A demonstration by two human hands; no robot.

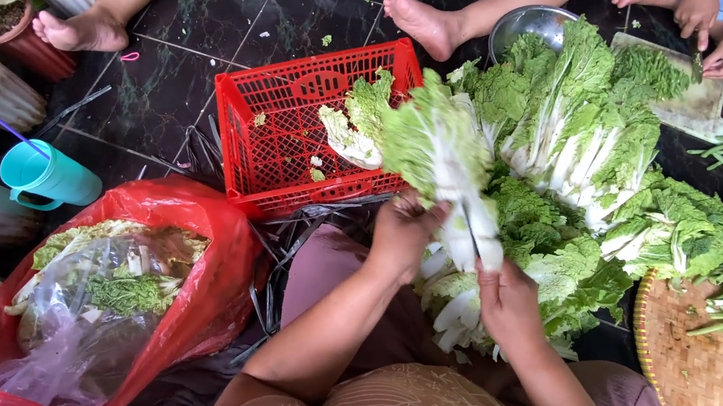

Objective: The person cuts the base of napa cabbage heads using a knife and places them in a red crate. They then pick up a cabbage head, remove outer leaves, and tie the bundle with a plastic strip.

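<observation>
Right now the left hand (402, 235) is closed around the base of a pale green and white napa cabbage head (439, 153), lifting its frilly leaves up over the corner of the red slotted plastic crate (281, 140). The right hand (508, 301) is wrapped around the white stalk end, and a thin dark blade (471, 230), likely a small knife, runs up from that grip against the stalk. I can't make out its edge clearly.

That's the worry: blade and left fingers sit very close on the same stalk. A slip on a wet white rib could send the knife toward the left hand's knuckles, I'd judge.

A few trimmed leaf pieces (347, 135) already lie in the crate, one draped at the edge nearest the hands. The cabbage hangs partly past that rim, so loose outer leaves may well drop onto the dark tiled floor (160, 90) instead.

Just behind, a big heap of leafy cabbages (578, 139) is stacked loosely on the floor, touching the held head; a tug could drag neighbours down with it.

Nearby, another person's bare foot (420, 21) rests just beyond the crate's far corner, and their hands (714, 41) work a separate knife on a pale cutting board (700, 105). To the near left, a red plastic bag of leaf scraps (121, 301) slumps open; the round woven bamboo tray (705, 374) sits on the right.
</observation>
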